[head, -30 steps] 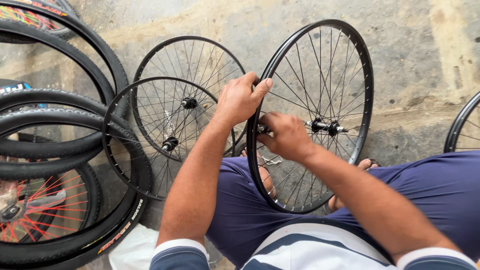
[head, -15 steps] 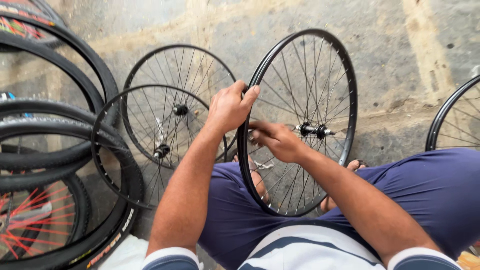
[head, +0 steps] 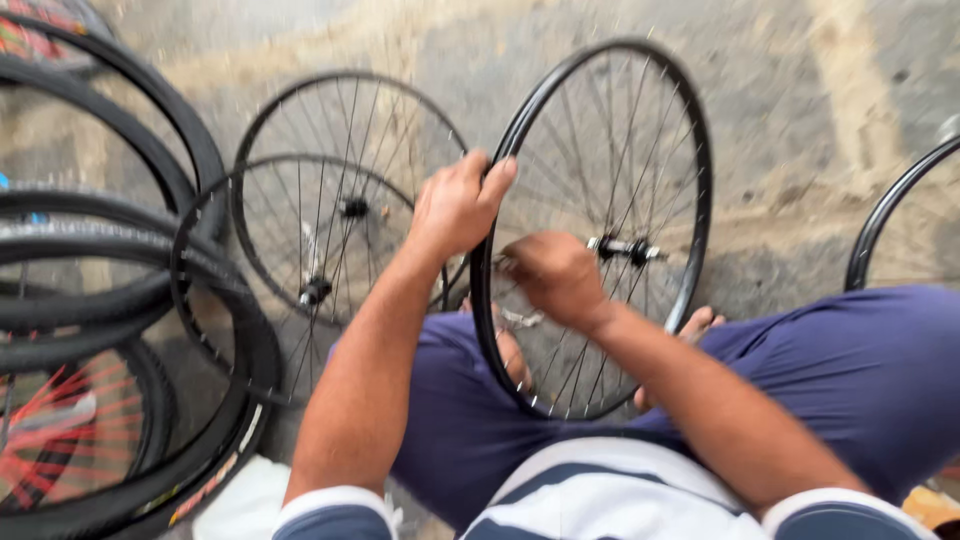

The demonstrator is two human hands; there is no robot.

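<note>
A black bicycle wheel rim (head: 690, 170) with thin metal spokes and a silver hub axle (head: 625, 247) stands upright between my knees on a concrete floor. My left hand (head: 458, 205) grips the rim at its upper left edge. My right hand (head: 550, 275) is closed among the spokes just left of the hub, pinching something small that I cannot make out. My bare feet show under the wheel's lower part.
Two bare spoked wheels (head: 330, 200) lean against the concrete wall on the left. Several tyred wheels (head: 110, 290), one with red spokes (head: 60, 440), are stacked at the far left. Another rim (head: 900, 210) shows at the right edge.
The view has shifted slightly, so the wheel sits nearer the centre. My left hand stays on the rim and my right hand stays at the spokes near the hub.
</note>
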